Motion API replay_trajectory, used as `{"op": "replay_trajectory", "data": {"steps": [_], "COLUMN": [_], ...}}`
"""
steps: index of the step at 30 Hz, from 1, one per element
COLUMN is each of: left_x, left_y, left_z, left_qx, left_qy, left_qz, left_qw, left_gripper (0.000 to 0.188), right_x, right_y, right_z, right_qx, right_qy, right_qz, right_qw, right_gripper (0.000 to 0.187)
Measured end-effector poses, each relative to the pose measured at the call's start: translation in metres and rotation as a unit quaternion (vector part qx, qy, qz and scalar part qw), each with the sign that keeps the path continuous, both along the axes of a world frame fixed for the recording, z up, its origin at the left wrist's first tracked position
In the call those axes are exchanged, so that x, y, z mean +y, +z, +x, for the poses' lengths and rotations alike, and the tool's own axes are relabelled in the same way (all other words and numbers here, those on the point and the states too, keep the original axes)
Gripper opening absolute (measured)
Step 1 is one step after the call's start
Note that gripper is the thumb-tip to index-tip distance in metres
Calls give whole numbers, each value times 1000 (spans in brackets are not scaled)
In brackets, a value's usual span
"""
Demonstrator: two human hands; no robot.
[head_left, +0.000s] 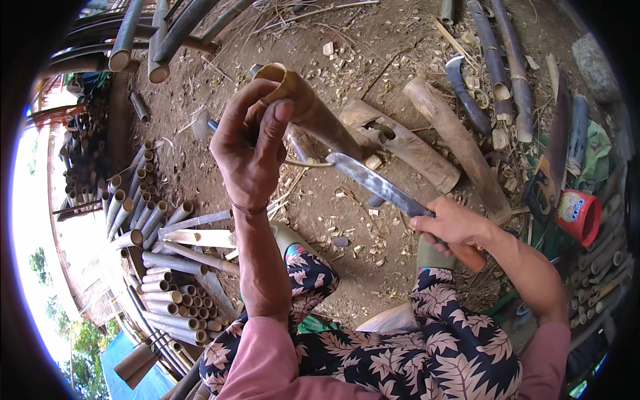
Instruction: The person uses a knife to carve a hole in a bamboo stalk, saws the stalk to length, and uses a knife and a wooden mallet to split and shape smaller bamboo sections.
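Plainly, the bamboo tube [310,110] served as the reference point for everything observed. The left hand [250,143] was closed round its near open end, fingers wrapped and clamped on the rim, holding it raised and slanted away over the dirt ground [200,100]. The right hand [453,227] was clenched on the wooden handle of a long knife [377,187], whose blade tip met the tube's underside just beside the left thumb. A thin pale sliver curled from the tube at that contact. To the right of the tube lay split bamboo pieces [407,143]; farther right, a curved blade [467,93] and a red cup [579,215]. Well to the left of the tube, cut bamboo sections [160,267] were stacked. In my judgement, good shaving here required a shallow blade angle, short controlled strokes, and the thumb kept clear of the edge.
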State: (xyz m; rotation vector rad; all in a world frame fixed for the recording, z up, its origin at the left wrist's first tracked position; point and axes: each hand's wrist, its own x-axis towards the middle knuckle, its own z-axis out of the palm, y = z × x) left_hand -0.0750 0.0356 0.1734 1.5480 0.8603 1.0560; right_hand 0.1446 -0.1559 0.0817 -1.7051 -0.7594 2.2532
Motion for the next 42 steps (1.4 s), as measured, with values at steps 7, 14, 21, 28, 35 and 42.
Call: {"op": "replay_trajectory", "data": {"steps": [7,14,21,28,35,42], "left_x": [-2,27,55,45,-3,-47], "left_y": [3,48,8,35,-120,-215], "left_z": [-2,20,71,39,55,79], "left_qx": [30,362,269,52,395,378], "left_qy": [-6,-66,-13,-18,-283,-84], "left_qz": [47,218,127,255,227,61], "left_qw": [998,904,955,965,844,920], "left_gripper": [31,29,56,65,60,80], "right_x": [-9,-72,-190,-248,-140,-4], "right_y": [-44,-8,12,-38,-78,-89], "right_z": [-16,-10,49,90,151,156], "right_qx": [-341,-243,-412,-650,-697,-720], "right_qy": [129,92,-92,-149,-170,-81], "right_qz": [271,276,187,215,354,372], "right_qw": [891,925,887,714,600,580], "right_gripper": [37,32,29,77,76,79]}}
